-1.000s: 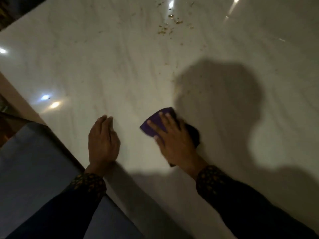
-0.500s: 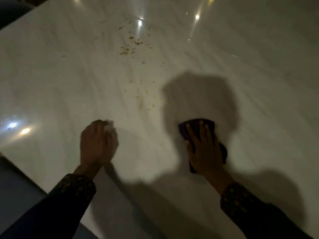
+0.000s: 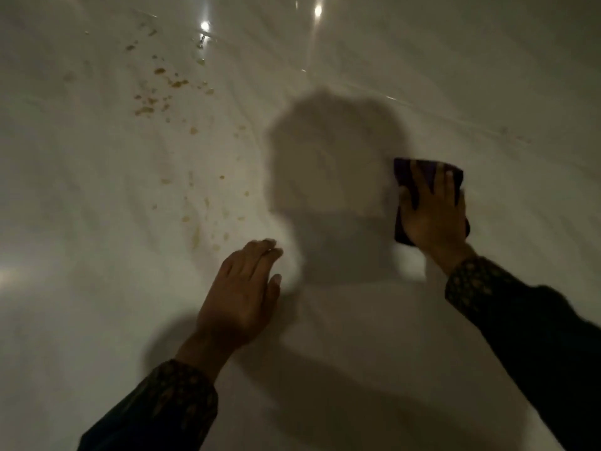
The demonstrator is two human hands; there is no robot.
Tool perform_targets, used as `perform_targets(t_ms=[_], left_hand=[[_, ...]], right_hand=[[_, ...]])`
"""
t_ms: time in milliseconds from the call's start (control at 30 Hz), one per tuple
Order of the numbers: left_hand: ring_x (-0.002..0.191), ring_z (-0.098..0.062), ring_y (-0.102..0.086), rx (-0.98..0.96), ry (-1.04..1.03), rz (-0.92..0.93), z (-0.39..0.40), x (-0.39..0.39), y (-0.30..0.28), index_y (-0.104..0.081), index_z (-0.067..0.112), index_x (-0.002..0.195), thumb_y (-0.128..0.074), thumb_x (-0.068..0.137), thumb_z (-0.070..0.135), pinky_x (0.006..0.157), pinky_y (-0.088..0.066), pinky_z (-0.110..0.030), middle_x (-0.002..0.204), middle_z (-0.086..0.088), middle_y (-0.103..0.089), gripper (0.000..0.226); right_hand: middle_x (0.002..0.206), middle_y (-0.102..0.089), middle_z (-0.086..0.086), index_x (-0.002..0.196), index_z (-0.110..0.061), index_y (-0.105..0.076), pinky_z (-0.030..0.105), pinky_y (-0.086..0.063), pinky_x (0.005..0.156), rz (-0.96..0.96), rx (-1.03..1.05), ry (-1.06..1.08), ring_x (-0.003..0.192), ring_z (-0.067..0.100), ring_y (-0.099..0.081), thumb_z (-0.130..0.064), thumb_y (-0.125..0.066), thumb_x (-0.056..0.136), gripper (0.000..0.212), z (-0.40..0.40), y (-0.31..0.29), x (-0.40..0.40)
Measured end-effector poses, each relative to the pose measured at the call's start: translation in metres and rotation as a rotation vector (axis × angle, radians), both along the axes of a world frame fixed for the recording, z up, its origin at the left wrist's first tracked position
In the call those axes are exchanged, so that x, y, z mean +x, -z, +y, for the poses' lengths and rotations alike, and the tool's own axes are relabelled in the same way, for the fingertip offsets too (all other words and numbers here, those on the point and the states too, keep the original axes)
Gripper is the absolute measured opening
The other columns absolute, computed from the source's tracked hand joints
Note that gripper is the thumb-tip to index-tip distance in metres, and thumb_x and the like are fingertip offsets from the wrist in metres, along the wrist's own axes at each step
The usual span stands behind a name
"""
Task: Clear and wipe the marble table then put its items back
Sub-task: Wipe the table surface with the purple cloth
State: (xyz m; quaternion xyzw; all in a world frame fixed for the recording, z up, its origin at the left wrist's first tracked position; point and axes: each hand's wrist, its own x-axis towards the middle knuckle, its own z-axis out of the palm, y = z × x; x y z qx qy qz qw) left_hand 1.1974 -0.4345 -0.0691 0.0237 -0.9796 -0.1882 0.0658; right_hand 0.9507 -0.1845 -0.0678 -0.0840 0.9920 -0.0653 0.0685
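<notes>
Many brown crumbs [image 3: 177, 83] dot the marble table [image 3: 97, 288]

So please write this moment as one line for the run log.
step: wiping | right hand: flat on purple cloth | left hand: flat on marble table | crumbs: not yet wiped

Dim light, bright lamp glints [image 3: 205, 26] and a head-shaped shadow [image 3: 335, 157].

Bare bench [image 3: 357, 336] is left open all around the crumbs [image 3: 175, 92]; passage nearer than them is blocked only by two flat hands and a cloth [image 3: 419, 172].
</notes>
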Motion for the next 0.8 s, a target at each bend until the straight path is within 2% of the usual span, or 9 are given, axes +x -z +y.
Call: perform_targets(t_ms=[100, 167, 267, 333, 400, 500, 633, 800], left_hand=[[0.139, -0.024, -0.036, 0.01, -0.018, -0.023, 0.001, -0.001, 0.003, -0.049, 0.013, 0.138, -0.042, 0.1, 0.03, 0.113, -0.031, -0.041, 0.148, -0.005, -0.044, 0.042], [0.14, -0.025, -0.037, 0.012, -0.003, -0.015, 0.0, -0.002, 0.004, -0.05, 0.012, 0.137, -0.043, 0.1, 0.028, 0.112, -0.033, -0.043, 0.148, -0.006, -0.044, 0.041], [0.14, -0.025, -0.036, 0.018, 0.006, -0.037, -0.001, -0.003, 0.006, -0.05, 0.012, 0.137, -0.043, 0.1, 0.027, 0.111, -0.034, -0.045, 0.149, -0.006, -0.043, 0.04], [0.141, -0.024, -0.035, 0.021, -0.006, -0.047, -0.001, -0.003, 0.006, -0.048, 0.014, 0.138, -0.043, 0.101, 0.028, 0.111, -0.034, -0.045, 0.149, -0.005, -0.042, 0.041], [0.142, -0.022, -0.034, 0.027, -0.017, -0.066, -0.001, -0.001, 0.005, -0.047, 0.015, 0.139, -0.041, 0.102, 0.03, 0.112, -0.033, -0.044, 0.149, -0.004, -0.042, 0.041], [0.142, -0.021, -0.033, 0.036, -0.012, -0.065, -0.002, -0.002, 0.004, -0.046, 0.016, 0.139, -0.039, 0.102, 0.03, 0.114, -0.031, -0.041, 0.149, -0.004, -0.042, 0.04], [0.141, -0.022, -0.034, 0.048, -0.007, -0.042, -0.002, -0.003, 0.006, -0.049, 0.015, 0.137, -0.041, 0.101, 0.027, 0.113, -0.032, -0.041, 0.148, -0.004, -0.043, 0.039], [0.14, -0.023, -0.037, 0.007, -0.008, 0.0, 0.0, -0.005, 0.005, -0.051, 0.013, 0.136, -0.042, 0.101, 0.026, 0.11, -0.034, -0.043, 0.147, -0.005, -0.045, 0.038]], right_hand=[[0.162, -0.001, 0.014, 0.154, -0.034, -0.004, 0.052, 0.001, 0.119, -0.019, 0.001, 0.023, 0.149, 0.03, 0.003, -0.054, -0.02, 0.1, 0.06, -0.027, 0.004, -0.053], [0.161, -0.001, 0.017, 0.154, -0.032, -0.003, 0.054, 0.0, 0.118, -0.007, 0.005, -0.013, 0.148, 0.033, 0.002, -0.053, -0.023, 0.1, 0.062, -0.056, 0.005, -0.059], [0.16, -0.005, 0.02, 0.155, -0.031, -0.007, 0.054, -0.005, 0.117, 0.012, 0.0, -0.214, 0.148, 0.036, -0.003, -0.05, -0.028, 0.1, 0.062, -0.096, 0.006, -0.024], [0.16, -0.012, 0.019, 0.154, -0.031, -0.013, 0.054, -0.008, 0.116, 0.022, -0.018, -0.353, 0.147, 0.037, -0.008, -0.052, -0.024, 0.097, 0.062, -0.108, 0.009, 0.021], [0.159, -0.015, 0.017, 0.154, -0.031, -0.017, 0.055, -0.012, 0.117, 0.039, -0.046, -0.462, 0.147, 0.036, -0.011, -0.051, -0.022, 0.096, 0.061, -0.103, 0.012, 0.067], [0.161, -0.013, 0.009, 0.153, -0.037, -0.017, 0.049, -0.013, 0.117, 0.028, -0.042, -0.524, 0.148, 0.03, -0.012, -0.051, -0.025, 0.099, 0.057, -0.064, 0.014, 0.094], [0.156, -0.027, 0.015, 0.151, -0.034, -0.027, 0.052, -0.024, 0.113, 0.094, -0.036, -0.345, 0.143, 0.036, -0.027, -0.049, -0.027, 0.096, 0.057, -0.019, 0.01, 0.044], [0.162, -0.004, 0.015, 0.154, -0.033, -0.007, 0.053, -0.002, 0.119, 0.001, 0.031, -0.061, 0.149, 0.03, -0.001, -0.053, -0.021, 0.1, 0.059, -0.029, 0.008, -0.023]])
